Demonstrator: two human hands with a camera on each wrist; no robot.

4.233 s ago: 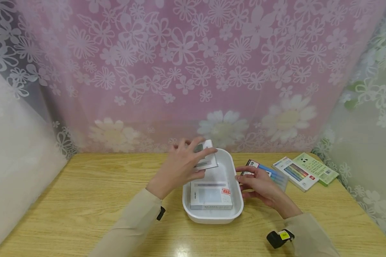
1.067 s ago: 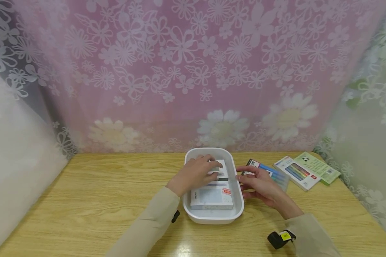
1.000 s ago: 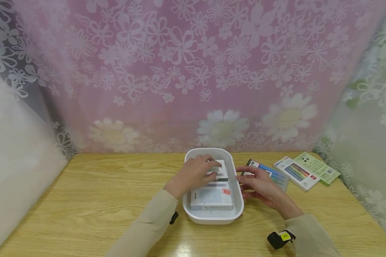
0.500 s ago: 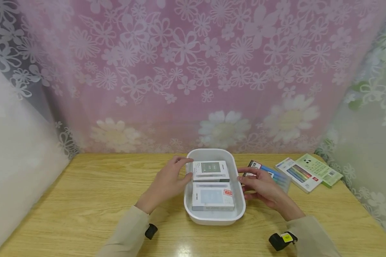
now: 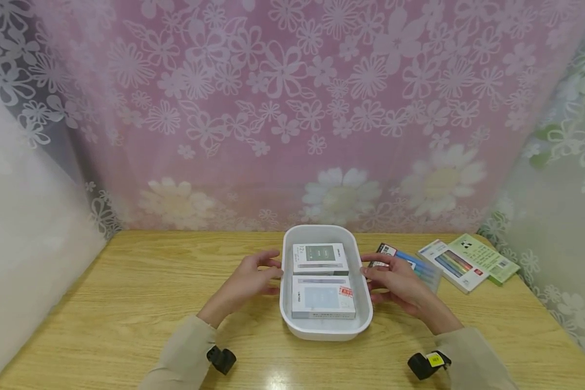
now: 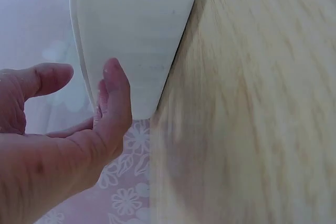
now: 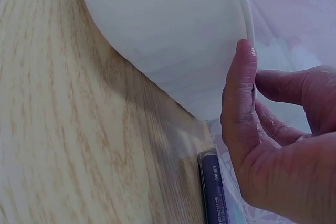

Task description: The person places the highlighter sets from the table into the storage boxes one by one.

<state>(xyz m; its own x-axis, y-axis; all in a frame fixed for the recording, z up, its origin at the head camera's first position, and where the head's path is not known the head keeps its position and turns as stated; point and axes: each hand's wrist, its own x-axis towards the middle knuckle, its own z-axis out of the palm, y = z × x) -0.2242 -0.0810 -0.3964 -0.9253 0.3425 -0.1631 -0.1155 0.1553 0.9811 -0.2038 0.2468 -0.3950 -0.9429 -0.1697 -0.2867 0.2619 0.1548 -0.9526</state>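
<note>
A white plastic basin stands on the table with two flat white boxes lying in it. The far box has a grey-green panel and "12" printed on it; the near box has a pale blue panel and a red stamp. My left hand is at the basin's left side, fingers loosely bent and holding nothing. In the left wrist view the thumb and fingers are on either side of the rim. My right hand pinches the right rim, thumb at the edge and fingers along the outer wall.
Right of the basin lie a clear case of blue pens, a white pack of coloured pens and a green packet, the last two overlapping. A pink flowered curtain hangs behind the wooden table.
My left hand brought the grey-green-panelled box into the basin, laid it behind the other, let go and drew back left over the rim. My right hand has stayed at the right rim.
</note>
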